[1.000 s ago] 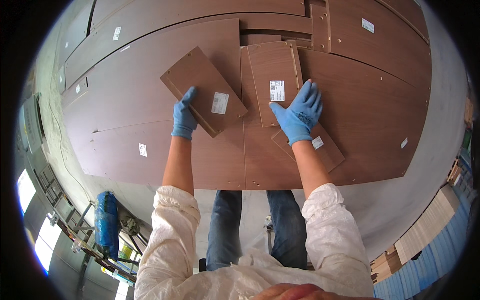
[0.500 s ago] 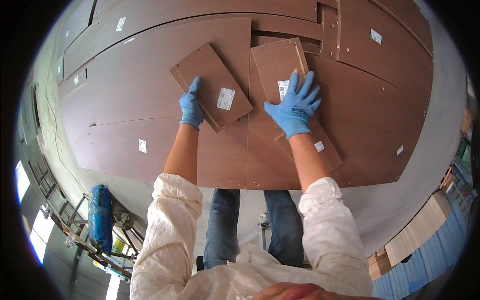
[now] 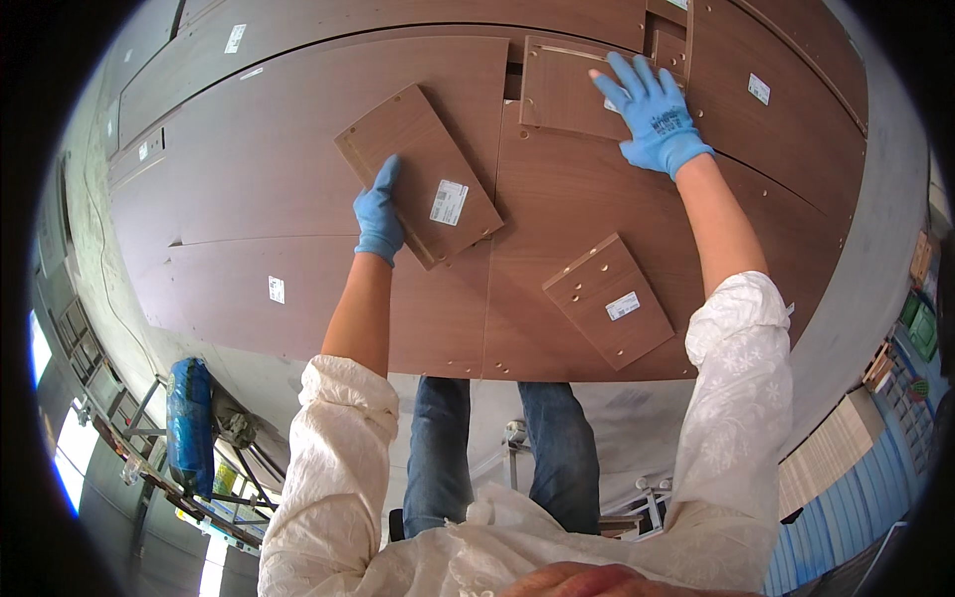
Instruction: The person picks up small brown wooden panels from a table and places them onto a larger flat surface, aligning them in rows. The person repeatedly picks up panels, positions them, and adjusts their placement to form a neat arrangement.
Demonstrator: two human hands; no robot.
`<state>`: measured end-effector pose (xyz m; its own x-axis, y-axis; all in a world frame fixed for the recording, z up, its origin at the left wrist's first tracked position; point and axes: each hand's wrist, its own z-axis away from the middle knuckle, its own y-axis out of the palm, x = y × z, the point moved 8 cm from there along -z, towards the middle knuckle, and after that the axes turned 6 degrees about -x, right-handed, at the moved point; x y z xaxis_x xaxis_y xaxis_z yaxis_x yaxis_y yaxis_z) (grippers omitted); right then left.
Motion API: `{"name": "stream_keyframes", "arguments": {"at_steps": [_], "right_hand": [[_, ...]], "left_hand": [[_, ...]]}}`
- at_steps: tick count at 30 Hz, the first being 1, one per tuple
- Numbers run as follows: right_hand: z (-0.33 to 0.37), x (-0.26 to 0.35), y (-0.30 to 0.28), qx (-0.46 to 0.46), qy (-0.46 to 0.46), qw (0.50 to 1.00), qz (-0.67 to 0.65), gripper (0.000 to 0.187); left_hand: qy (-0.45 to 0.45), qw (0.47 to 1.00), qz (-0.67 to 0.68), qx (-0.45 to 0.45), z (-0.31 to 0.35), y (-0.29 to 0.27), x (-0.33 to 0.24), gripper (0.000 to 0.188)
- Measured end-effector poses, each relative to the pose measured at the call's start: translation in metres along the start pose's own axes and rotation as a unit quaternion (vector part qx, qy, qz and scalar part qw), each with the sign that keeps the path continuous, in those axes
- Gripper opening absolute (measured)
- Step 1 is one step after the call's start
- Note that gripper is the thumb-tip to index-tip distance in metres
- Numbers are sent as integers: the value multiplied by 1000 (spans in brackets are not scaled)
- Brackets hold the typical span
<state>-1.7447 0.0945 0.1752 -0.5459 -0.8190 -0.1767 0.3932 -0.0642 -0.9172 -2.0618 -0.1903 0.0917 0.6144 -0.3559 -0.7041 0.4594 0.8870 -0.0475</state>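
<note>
Left board, a small reddish-brown one, sits slantwise just left of the middle of the frame, with a white paper label near its lower right corner. From where I stand, the person's left hand, in a blue glove, is clamped on its lower left edge: the thumb lies on top, while the other fingers go out of sight beneath. I can't tell how far that board is lifted, if at all, off the large brown panels spread under everything.

Up in the upper right of the frame, the right hand, gloved the same way, lies over the right end of the far board. Its fingers are spread well apart, and one bare fingertip pokes out of the glove. A label there is partly covered by the hand.

Just right of and below the middle lies the near board, turned at an angle, with holes along its upper left edge, well apart from both hands.

White sleeves and blue jeans fill the lower middle. A blue bundle stands in the lower left.
</note>
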Motion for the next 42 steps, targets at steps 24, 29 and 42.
{"name": "stream_keyframes", "arguments": {"at_steps": [24, 29, 42], "right_hand": [[-9, -17, 13, -30, 123, 990, -58, 74], [-8, -20, 12, -33, 169, 984, -45, 66], [-42, -9, 26, -210, 116, 963, -123, 68]], "left_hand": [[-3, 1000, -5, -1, -12, 0, 4, 48], [-13, 1000, -5, 5, -18, 0, 7, 48], [-5, 1000, -10, 3, -16, 4, 2, 49]]}}
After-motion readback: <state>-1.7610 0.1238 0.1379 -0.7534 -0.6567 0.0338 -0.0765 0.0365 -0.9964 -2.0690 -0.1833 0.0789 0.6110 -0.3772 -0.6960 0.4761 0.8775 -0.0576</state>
